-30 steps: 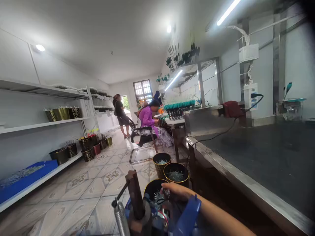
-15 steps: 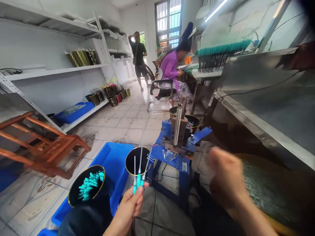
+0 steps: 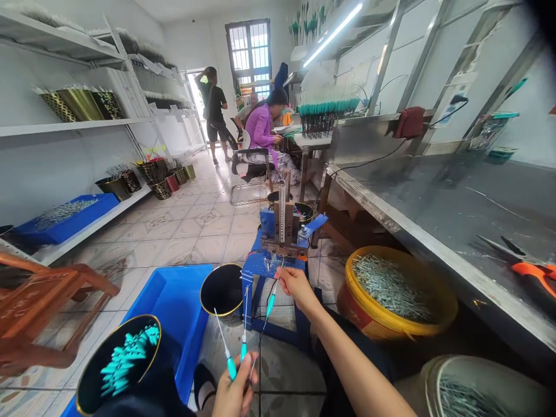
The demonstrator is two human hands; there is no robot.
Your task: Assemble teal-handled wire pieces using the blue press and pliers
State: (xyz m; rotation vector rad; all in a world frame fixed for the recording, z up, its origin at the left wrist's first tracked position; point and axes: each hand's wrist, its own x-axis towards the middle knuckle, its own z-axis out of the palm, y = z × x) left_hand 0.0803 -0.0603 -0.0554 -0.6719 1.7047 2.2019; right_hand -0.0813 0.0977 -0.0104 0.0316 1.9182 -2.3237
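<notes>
My right hand point(image 3: 299, 288) pinches a teal-handled rod point(image 3: 270, 305), its thin pale shaft pointing up toward the front of a small blue-framed press point(image 3: 270, 230). Whether the tip touches the press is hard to see. Lower down, my left hand point(image 3: 236, 391) is closed around more teal-handled rods point(image 3: 231, 366). Their slim shafts stick up from between the fingers, and a further thin shaft shows beside them. A black bin with a gold rim point(image 3: 150, 366) at the left holds many loose teal pieces. Another black bin point(image 3: 221, 289) stands just left of the press.
A blue tray point(image 3: 185, 286) lies on the tiled floor. To the right are a yellow bucket point(image 3: 360, 301) of thin metal pieces and a pale bucket point(image 3: 428, 379). Orange-handled pliers point(image 3: 532, 272) rest on the metal bench point(image 3: 434, 179). Two people are farther back.
My right hand has moved from the right side to the front of the press, now with a teal-handled rod in it. My left hand is lower. The view has turned right.
</notes>
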